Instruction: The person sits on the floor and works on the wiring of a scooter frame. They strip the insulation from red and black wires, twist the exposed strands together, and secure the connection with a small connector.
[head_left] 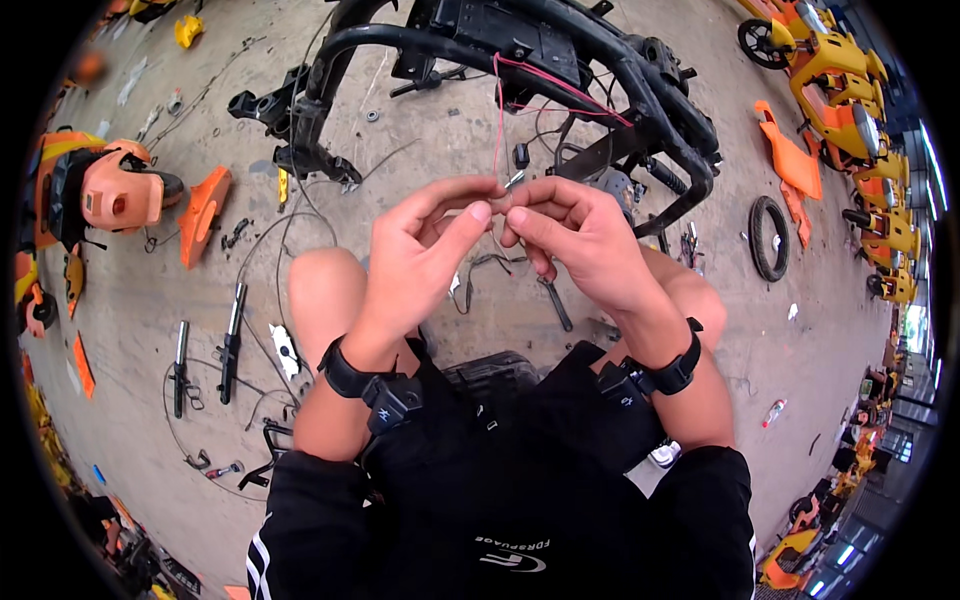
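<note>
My left hand and my right hand meet between my knees, thumbs and forefingers pinched close together. A thin pinkish-red wire hangs down from the frame into their fingertips, and both hands pinch it there. The wire's end is hidden by the fingers. A small shiny metal piece shows just beyond the fingertips; whether it is held or lies behind them, I cannot tell. Just ahead stands a black scooter frame of bent tubes, with more of the red wire stretched across it.
A dark-handled tool lies on the floor beyond my right knee. Fork tubes and loose cables lie at left, near an orange scooter body. At right are a tyre, an orange panel and a row of yellow scooters.
</note>
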